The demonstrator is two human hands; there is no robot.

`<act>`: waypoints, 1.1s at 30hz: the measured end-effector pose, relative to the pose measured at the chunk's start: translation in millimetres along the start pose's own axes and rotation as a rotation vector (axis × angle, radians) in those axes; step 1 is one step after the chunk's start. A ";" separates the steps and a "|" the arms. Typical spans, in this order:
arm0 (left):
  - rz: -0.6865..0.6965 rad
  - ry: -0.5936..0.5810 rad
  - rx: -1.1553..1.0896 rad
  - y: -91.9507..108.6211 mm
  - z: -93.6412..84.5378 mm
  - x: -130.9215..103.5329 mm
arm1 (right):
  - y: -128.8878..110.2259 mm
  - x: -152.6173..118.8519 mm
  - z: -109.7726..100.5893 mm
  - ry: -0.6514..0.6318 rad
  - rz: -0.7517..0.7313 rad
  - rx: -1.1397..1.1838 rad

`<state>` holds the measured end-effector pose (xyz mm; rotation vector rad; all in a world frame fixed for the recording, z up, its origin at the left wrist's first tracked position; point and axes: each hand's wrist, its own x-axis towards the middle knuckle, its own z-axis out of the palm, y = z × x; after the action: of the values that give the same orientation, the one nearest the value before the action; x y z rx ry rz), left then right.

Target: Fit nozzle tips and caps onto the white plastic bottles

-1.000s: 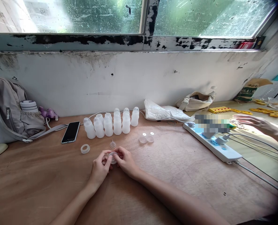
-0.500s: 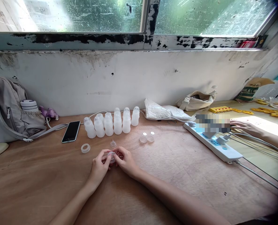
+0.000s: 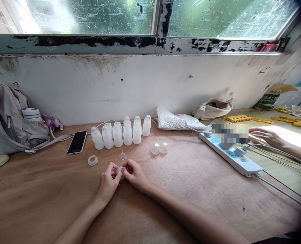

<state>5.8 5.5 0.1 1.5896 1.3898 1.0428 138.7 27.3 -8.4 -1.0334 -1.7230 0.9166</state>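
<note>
Between my two hands is a small clear plastic ring [image 3: 121, 170], pinched by the fingertips of both. My left hand [image 3: 109, 179] grips its left side, and my right hand [image 3: 135, 174] has its right side. Just beyond the fingers lies a clear nipple-shaped piece [image 3: 122, 155]. Another translucent ring [image 3: 92, 160] rests to the left. Several frosted bottles [image 3: 117, 134] stand in a group farther back. Two clear discs [image 3: 155, 150] and two small white discs [image 3: 165, 144] lie to the right of the hands.
A phone [image 3: 77, 142] and a grey backpack [image 3: 8, 118] are at the left. White packaging [image 3: 178, 121] and a beige bag [image 3: 213, 108] lie along the wall. At right, a power strip [image 3: 231, 154] with cables borders another person's hand [image 3: 265, 135] and yellow parts [image 3: 292, 121].
The clear ring has tilted slightly between my fingers, and my fingertips have shifted a little. The other person's hand has moved slightly.
</note>
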 end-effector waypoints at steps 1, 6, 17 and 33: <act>0.000 -0.002 0.005 -0.2 0.0 -0.1 | 0.1 0.0 -0.1 -0.002 -0.004 -0.002; 0.043 0.018 0.069 -1.9 0.2 -0.3 | -1.4 0.1 -0.7 0.000 -0.029 -0.015; 0.047 0.077 0.142 0.6 -2.8 2.2 | 4.7 -0.5 2.2 -0.054 0.159 0.329; 0.010 0.004 0.042 -6.4 -4.5 4.6 | 10.7 -0.1 1.9 -0.003 0.054 0.033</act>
<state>-0.3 11.0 -3.7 1.6275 1.4160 1.0291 139.6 30.9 -18.6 -1.0620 -1.6840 0.9782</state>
